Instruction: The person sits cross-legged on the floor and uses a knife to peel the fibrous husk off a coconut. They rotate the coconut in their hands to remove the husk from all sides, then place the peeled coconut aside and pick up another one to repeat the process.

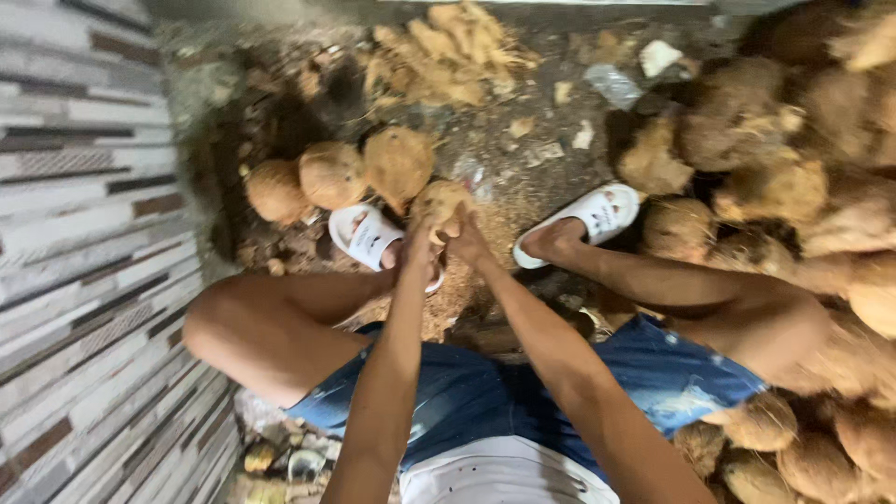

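Observation:
I sit with knees apart and both arms stretched forward between them. My left hand and my right hand meet on a brown, fibrous coconut held just above the ground between my feet. Both hands grip its near side; the fingers are blurred. Three husked coconuts lie in a row just beyond my left foot.
White slide sandals are on my feet. A big pile of brown coconuts fills the right side. Loose husk pieces lie at the far middle on dirt ground. A tiled wall runs along the left.

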